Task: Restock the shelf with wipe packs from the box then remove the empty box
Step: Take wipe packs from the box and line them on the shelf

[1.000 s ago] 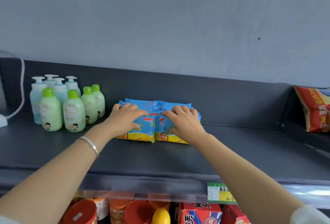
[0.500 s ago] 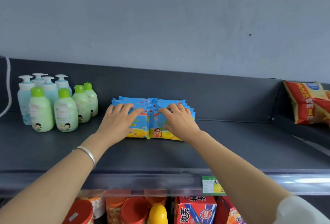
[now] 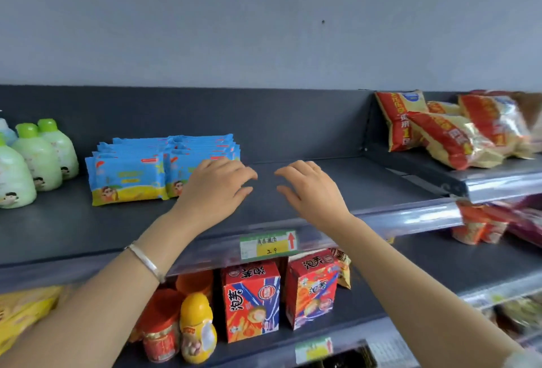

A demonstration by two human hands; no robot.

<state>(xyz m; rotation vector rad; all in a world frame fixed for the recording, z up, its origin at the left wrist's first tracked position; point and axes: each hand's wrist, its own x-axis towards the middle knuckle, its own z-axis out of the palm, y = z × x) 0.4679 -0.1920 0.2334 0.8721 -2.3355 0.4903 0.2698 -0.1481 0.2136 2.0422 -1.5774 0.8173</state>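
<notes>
The wipe packs [image 3: 129, 174] stand in two rows side by side on the dark top shelf [image 3: 73, 229], left of the middle and just right of the green-capped bottles [image 3: 38, 156]. Each pack is blue with a yellow band and a cartoon child along the bottom; the small red label near the top is too blurred to read.

The left hand [image 3: 214, 188] hangs in front of the right-hand row's lower corner, fingers loosely spread and holding nothing. Whether it touches the packs I cannot tell. The right hand [image 3: 311, 188] hovers just beside it over bare shelf, fingers also spread and slack, gripping nothing. A silver bracelet [image 3: 145, 262] sits on the left wrist.

On the shelf's front rail is a green-and-yellow price tag [image 3: 268, 244] with a handwritten "2.9" and a red arrow pointing up; its printed line is unreadable.

Below stand two red cartons [image 3: 250, 300] marked 泡芙 — the right one tilted — and a yellow jar [image 3: 196, 326]. To the right, red-and-yellow snack bags [image 3: 440, 133] lean together, showing a large "1".
</notes>
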